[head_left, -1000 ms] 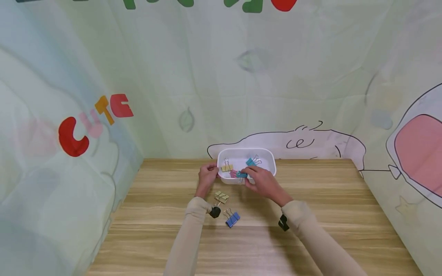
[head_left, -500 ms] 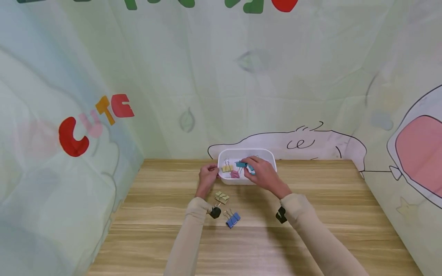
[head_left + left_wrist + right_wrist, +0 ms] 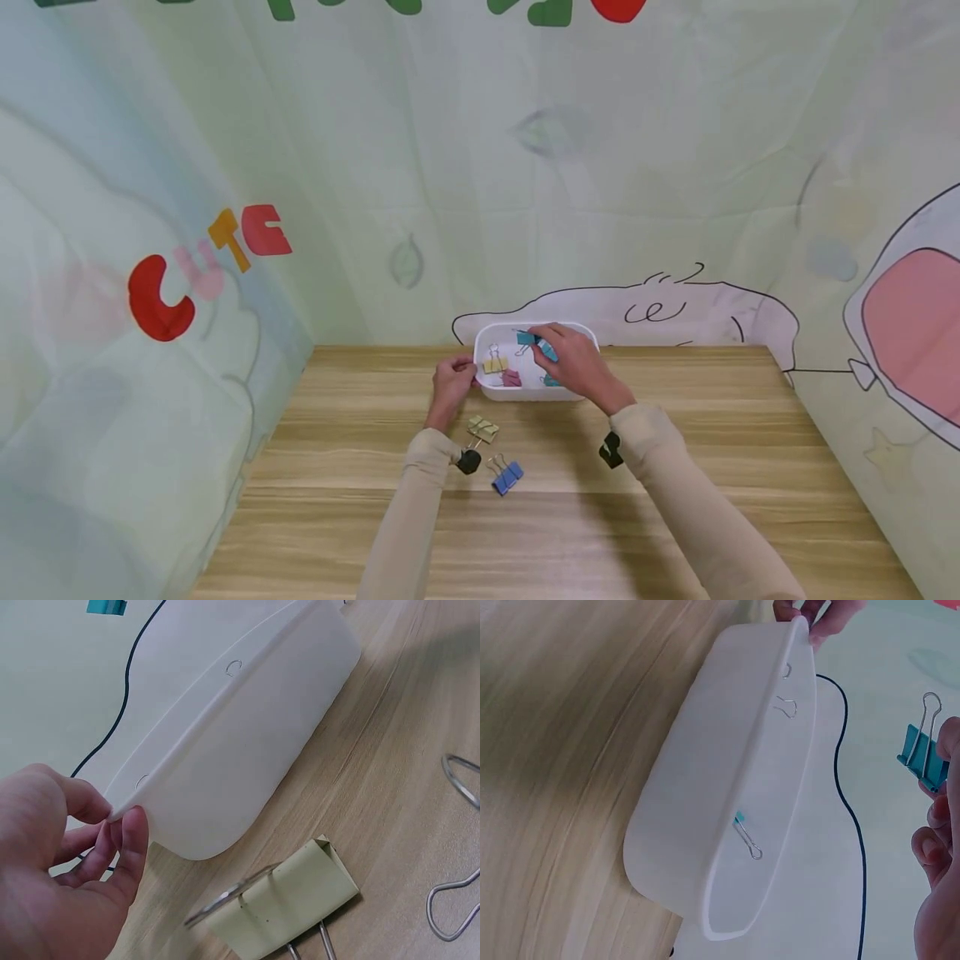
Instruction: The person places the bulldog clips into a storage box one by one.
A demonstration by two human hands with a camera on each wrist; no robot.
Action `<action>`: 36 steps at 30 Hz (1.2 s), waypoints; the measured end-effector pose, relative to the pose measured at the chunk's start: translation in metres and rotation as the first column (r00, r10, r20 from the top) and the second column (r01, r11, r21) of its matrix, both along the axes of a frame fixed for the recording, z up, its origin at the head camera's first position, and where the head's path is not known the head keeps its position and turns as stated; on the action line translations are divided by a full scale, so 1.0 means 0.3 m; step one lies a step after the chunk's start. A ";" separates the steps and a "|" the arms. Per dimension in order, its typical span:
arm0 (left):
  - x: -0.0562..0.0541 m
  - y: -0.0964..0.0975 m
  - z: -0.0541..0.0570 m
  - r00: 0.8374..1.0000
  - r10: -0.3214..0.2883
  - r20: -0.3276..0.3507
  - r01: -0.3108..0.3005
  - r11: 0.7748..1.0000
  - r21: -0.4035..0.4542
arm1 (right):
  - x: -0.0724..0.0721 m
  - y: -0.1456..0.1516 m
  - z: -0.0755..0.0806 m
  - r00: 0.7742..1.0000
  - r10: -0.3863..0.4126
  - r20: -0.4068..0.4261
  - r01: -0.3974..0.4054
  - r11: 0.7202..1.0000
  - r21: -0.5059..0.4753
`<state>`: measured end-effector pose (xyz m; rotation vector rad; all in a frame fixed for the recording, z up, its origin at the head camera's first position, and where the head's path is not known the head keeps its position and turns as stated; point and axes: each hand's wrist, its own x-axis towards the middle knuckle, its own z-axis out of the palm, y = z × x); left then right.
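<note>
Over the last second I watched the right hand (image 3: 573,360) carry its pinched teal clip (image 3: 524,338) away from the pink clip (image 3: 512,378), toward the far side of the white tub (image 3: 525,395). Another teal piece (image 3: 551,381) showed below the hand, previously hidden from me.

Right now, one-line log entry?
left hand: pinches white tub rim | right hand: holds teal clip | table: yellow clip, blue clip
</note>
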<state>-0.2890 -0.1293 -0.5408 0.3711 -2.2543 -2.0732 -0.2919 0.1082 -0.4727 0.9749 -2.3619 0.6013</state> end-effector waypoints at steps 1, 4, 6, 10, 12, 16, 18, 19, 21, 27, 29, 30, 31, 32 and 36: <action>0.000 0.001 0.000 1.000 0.000 -0.001 0.000 1.000 0.001 | -0.002 0.000 0.004 1.000 -0.007 0.008 0.007 1.000 0.002; 0.000 0.001 -0.001 1.000 0.004 -0.005 -0.004 1.000 0.001 | -0.007 0.001 0.015 0.999 -0.025 0.040 0.024 1.000 0.006; 0.002 0.002 0.000 1.000 0.007 -0.004 -0.007 1.000 0.000 | -0.008 0.002 0.018 0.997 -0.032 0.066 0.032 0.999 0.006; 0.002 0.003 -0.001 1.000 0.013 -0.003 -0.013 1.000 0.003 | -0.010 0.002 0.018 0.996 -0.042 0.074 0.041 0.999 0.005; 0.001 0.003 -0.002 1.000 0.015 0.000 -0.015 1.000 0.005 | -0.011 0.002 0.020 0.997 -0.042 0.061 0.042 0.999 -0.005; 0.000 0.004 -0.003 1.000 0.019 0.008 -0.019 1.000 0.009 | -0.015 0.002 0.024 0.998 -0.047 0.032 0.048 0.999 -0.026; 0.002 0.004 -0.002 1.000 0.019 0.009 -0.019 1.000 0.011 | -0.017 0.004 0.023 0.998 -0.050 0.028 0.051 0.998 -0.032; 0.002 0.004 -0.002 1.000 0.020 0.009 -0.020 1.000 0.010 | -0.018 0.005 0.024 0.998 -0.051 0.028 0.052 0.998 -0.035; 0.004 0.005 0.000 1.000 0.019 0.006 -0.019 1.000 0.008 | -0.018 0.007 0.025 0.998 -0.051 0.027 0.052 0.998 -0.041; 0.004 0.005 -0.002 1.000 0.015 -0.005 -0.015 1.000 0.005 | -0.021 0.009 0.022 0.999 -0.052 0.003 0.052 0.997 -0.061; 0.002 0.005 -0.003 1.000 0.014 -0.005 -0.014 1.000 0.004 | -0.020 0.009 0.019 0.998 -0.057 0.009 0.058 0.997 -0.056; 0.002 0.004 -0.003 1.000 0.013 -0.005 -0.012 1.000 0.003 | -0.018 0.010 0.018 0.998 -0.061 0.016 0.062 0.997 -0.048; 0.002 0.004 -0.003 1.000 0.013 -0.005 -0.013 1.000 0.002 | -0.017 0.011 0.017 0.998 -0.063 0.026 0.064 0.997 -0.041; 0.002 0.004 -0.002 1.000 0.013 -0.006 -0.013 1.000 0.002 | -0.014 0.011 0.015 0.997 -0.062 0.039 0.063 0.997 -0.034; 0.003 0.004 -0.002 1.000 0.011 -0.010 -0.011 1.000 -0.003 | -0.004 0.014 0.010 0.994 -0.058 0.090 0.059 0.998 -0.004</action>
